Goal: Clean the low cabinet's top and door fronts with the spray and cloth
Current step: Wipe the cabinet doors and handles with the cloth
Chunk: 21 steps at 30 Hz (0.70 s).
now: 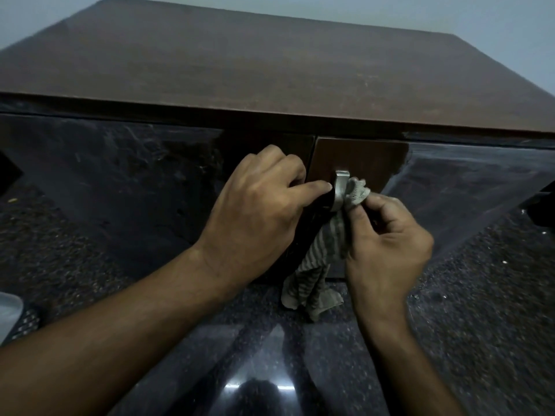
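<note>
Cloth pinched in right hand, rubbing handle mid-frame. Left hand curled on door edge — doors underway, top looks dusty, spray unseen.

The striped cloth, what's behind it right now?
Behind the striped cloth are the metal door handle and the dark cabinet door front. The right hand pinches the cloth against the handle. The handle's lower end is covered, so it cannot be seen.
</note>
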Tool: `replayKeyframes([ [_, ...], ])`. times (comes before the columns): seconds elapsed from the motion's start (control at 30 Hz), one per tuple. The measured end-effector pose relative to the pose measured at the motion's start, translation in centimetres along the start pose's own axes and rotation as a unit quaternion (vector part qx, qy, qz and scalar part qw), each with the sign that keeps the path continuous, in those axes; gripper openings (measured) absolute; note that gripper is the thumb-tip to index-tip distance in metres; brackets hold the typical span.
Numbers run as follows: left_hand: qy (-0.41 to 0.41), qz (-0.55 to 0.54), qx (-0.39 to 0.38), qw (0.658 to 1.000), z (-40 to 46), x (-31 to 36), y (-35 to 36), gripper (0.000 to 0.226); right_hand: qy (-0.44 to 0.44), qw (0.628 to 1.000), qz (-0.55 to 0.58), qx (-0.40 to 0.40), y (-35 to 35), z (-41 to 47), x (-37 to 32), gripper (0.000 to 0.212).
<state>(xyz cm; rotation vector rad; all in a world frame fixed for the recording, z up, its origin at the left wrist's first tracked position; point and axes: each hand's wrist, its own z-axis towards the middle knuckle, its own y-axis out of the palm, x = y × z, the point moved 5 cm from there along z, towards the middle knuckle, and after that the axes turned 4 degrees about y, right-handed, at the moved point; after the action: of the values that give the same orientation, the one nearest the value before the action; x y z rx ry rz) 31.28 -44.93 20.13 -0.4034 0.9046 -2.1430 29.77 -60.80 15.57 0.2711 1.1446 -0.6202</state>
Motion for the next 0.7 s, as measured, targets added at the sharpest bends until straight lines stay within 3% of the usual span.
replayKeyframes([
  [0.1, 0.004, -0.002, -0.004, 1.000, 0.1, -0.1, -0.1, 0.027, -0.008, 1.000, -0.026, 0.009, 0.4, -0.9, 0.7, 0.018],
  [0.43, 0.025, -0.003, -0.018, 1.000, -0.2, -0.4, -0.1, 0.027, 0.172, 0.984, 0.027, 0.024, 0.5, -2.0, 3.5, 0.018],
  [0.7, 0.038, -0.011, -0.027, 0.999, -0.5, -0.6, 0.1, 0.027, 0.200, 0.978, 0.054, 0.028, 1.0, -2.7, 4.4, 0.015],
])
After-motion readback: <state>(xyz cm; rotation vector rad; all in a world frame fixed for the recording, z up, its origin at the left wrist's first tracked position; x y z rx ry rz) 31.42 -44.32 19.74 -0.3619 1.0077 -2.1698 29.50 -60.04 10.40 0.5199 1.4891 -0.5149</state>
